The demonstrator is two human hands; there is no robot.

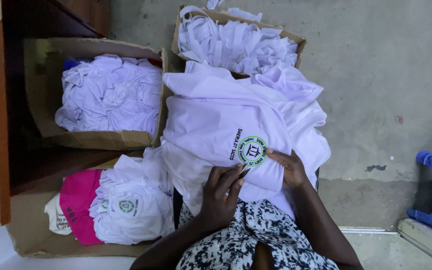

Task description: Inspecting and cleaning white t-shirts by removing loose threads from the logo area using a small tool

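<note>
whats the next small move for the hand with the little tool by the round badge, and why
Probably nudge the small metal tool in the left hand up to the lower edge of the green round badge. Its tip sits just short of it, and the right hand already pins the white shirt beside it.

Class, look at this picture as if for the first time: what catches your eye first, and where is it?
The round green and white badge on the white garment stands out at the centre, with the left hand and right hand on either side of it. Next come the bright pink cloth at lower left and the cardboard box of white strips at the top.
</note>
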